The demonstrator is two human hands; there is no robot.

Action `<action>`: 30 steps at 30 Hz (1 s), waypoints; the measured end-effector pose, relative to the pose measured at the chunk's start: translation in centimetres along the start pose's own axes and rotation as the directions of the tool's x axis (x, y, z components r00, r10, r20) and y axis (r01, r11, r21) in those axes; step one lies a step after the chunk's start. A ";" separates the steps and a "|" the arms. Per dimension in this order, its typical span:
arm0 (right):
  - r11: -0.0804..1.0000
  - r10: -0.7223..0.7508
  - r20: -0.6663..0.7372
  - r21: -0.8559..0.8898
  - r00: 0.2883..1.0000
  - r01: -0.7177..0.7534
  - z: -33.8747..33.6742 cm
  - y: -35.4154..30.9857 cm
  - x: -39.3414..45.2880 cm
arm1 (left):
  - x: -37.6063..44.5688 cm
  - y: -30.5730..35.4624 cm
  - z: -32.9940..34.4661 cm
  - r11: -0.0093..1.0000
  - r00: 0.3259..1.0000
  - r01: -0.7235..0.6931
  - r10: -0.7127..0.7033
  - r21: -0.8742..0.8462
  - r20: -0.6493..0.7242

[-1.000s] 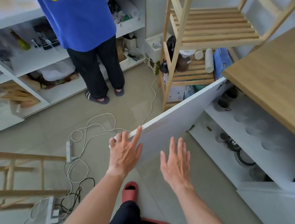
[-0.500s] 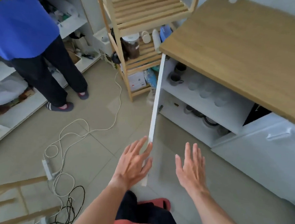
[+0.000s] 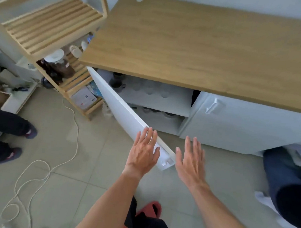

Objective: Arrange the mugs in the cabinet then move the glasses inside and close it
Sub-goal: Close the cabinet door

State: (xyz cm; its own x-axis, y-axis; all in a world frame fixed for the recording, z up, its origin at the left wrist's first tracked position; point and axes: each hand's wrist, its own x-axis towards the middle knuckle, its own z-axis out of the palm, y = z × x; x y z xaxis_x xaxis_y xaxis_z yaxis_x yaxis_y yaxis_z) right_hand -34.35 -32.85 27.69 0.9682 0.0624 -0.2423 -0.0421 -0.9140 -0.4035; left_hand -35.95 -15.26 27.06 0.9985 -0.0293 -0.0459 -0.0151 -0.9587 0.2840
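Cabinet point(image 3: 158, 98): under the wooden counter point(image 3: 205, 42), open; closing is what appears left.
Door point(image 3: 127, 119): white, ajar, swung partway toward the opening.
Glasses point(image 3: 149, 89): clear, on the upper shelf inside, seemingly done.
Mugs point(image 3: 117, 81): dark, at that shelf's left end.
Left hand point(image 3: 144, 152): fingers spread flat against the door's outer face, gripping nothing.
Right hand point(image 3: 190, 162): open, empty, just beside the door's free edge.

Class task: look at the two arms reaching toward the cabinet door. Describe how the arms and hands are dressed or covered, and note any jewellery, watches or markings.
Both forearms are bare, with no sleeve in view. The left hand and the right hand wear no gloves. No ring, watch, bracelet or marking shows on either hand or wrist. The fingers are uncovered, with short nails as far as the blur allows.
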 end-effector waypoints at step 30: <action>0.988 -0.060 -0.323 -0.157 0.945 0.009 -9.3 -1.1 22.7 | 24.6 1.9 -3.6 0.971 0.961 -0.238 0.230 -0.034 -0.155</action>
State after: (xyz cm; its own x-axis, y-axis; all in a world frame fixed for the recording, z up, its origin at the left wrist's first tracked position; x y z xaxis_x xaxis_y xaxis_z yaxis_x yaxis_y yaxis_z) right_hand -10.03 -34.17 30.89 0.9967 -0.0158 0.0801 0.0058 -0.9650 -0.2623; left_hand -11.24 -16.79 29.93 0.9639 -0.2049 0.1701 -0.2505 -0.9141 0.3187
